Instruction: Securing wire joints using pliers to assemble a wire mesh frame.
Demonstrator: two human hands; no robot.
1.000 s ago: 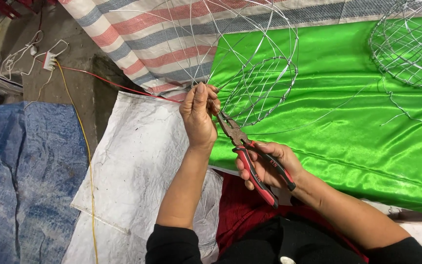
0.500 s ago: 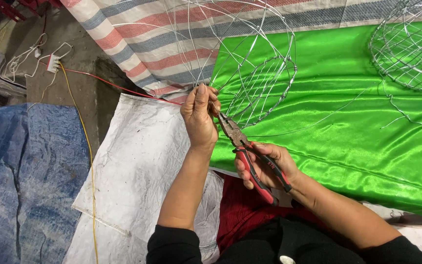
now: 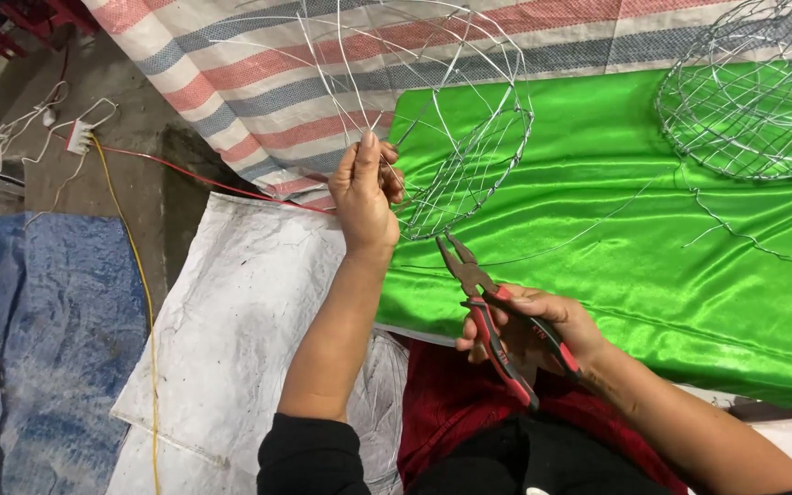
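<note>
Pinched between the fingers of the left hand (image 3: 364, 197) is a thin strand of a wire frame (image 3: 433, 119), a half-made, basket-shaped cage of bare silvery wire; the exact strand held is hard to make out where the fingers cover it. Its round, woven grid base stands on edge, facing right and toward the viewer, at the left edge of a glossy green satin cloth (image 3: 616, 238), while its long ribs arch up and left over a striped woven sheet (image 3: 258, 82) of red, grey and cream bands. The right hand (image 3: 533, 321) is closed around the red and black handles of a pair of pliers (image 3: 492, 316), whose long axis runs diagonally, the dark metal nose pointing up and left toward the frame, tips slightly parted and clear of the wire. Near the top right corner of the green cloth lies a second wire basket (image 3: 753, 101), denser in mesh and cut off by the upper edge. A loose bent wire (image 3: 735, 229) trails just below it. Left of the cloth sits a crumpled white woven sack (image 3: 231, 321), then a blue tarp (image 3: 38, 348). A yellow cable (image 3: 144, 302) and a red cable (image 3: 194, 174) cross the dark floor.
</note>
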